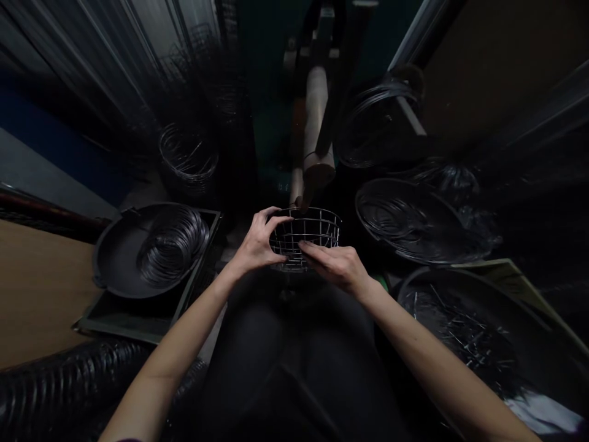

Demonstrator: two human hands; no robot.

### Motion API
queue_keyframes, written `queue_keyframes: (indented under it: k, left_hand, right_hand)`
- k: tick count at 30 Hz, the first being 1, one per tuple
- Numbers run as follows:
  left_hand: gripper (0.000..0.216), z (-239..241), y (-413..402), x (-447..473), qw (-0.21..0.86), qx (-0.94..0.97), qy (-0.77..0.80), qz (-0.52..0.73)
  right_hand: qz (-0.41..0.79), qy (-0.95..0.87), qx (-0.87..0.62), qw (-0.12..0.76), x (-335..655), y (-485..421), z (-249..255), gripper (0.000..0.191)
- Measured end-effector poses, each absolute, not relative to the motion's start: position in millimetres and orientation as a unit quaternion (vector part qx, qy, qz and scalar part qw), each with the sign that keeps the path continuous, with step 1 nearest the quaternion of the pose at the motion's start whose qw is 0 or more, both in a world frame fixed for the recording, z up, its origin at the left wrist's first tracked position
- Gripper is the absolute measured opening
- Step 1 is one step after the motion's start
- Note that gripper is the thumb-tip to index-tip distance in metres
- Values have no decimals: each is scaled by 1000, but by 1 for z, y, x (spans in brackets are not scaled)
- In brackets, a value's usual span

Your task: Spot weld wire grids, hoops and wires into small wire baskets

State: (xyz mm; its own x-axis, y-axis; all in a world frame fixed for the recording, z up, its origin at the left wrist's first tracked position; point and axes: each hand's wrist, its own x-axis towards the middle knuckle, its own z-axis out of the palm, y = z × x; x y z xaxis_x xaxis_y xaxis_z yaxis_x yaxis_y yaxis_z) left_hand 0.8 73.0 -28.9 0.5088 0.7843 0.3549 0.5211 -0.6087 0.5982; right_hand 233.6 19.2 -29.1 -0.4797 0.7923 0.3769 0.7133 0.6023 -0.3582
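Observation:
A round wire basket [317, 228] of thin metal rods sits between my hands, just below the tip of a machine's arm. My left hand [260, 242] grips its left side, thumb low and fingers curved over the upper rim. On the near right side, my right hand [335, 264] holds the basket with the fingers pressed together against the wires. The machine's tip [301, 202] meets the far rim in this view; whether they touch I cannot tell. Part of the basket's lower near side is hidden by my right hand.
At left, a black pan [119, 270] holds a bundle of wire rings [173, 245]. Another pan [432, 245] with wire rings lies at right, above a large pan [529, 368] of short metal rods. The machine's thick cylindrical arm [317, 116] juts toward me. Stacked rings [188, 156] stand behind.

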Motion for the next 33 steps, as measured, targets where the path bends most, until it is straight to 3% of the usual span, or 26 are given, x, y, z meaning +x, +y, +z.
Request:
queue_keyframes:
  k: [7, 16, 20, 26, 33]
  left_hand:
    - [80, -28, 85, 3, 211, 839, 390, 316]
    - [73, -21, 89, 0, 218, 838, 389, 315]
    - [74, -20, 88, 0, 214, 833, 391, 328]
    - [76, -19, 89, 0, 210, 833, 395, 324]
    - [76, -16, 114, 4, 215, 823, 412, 328]
  right_hand:
    - [86, -850, -444, 272, 232, 32, -26, 30]
    - [-47, -863, -387, 322, 228, 36, -27, 25]
    - [-43, -864, -389, 317, 227, 27, -20, 26]
    - [-54, -742, -541, 393, 236, 6, -20, 23]
    - [-21, -732, -573, 368, 238, 32, -20, 34]
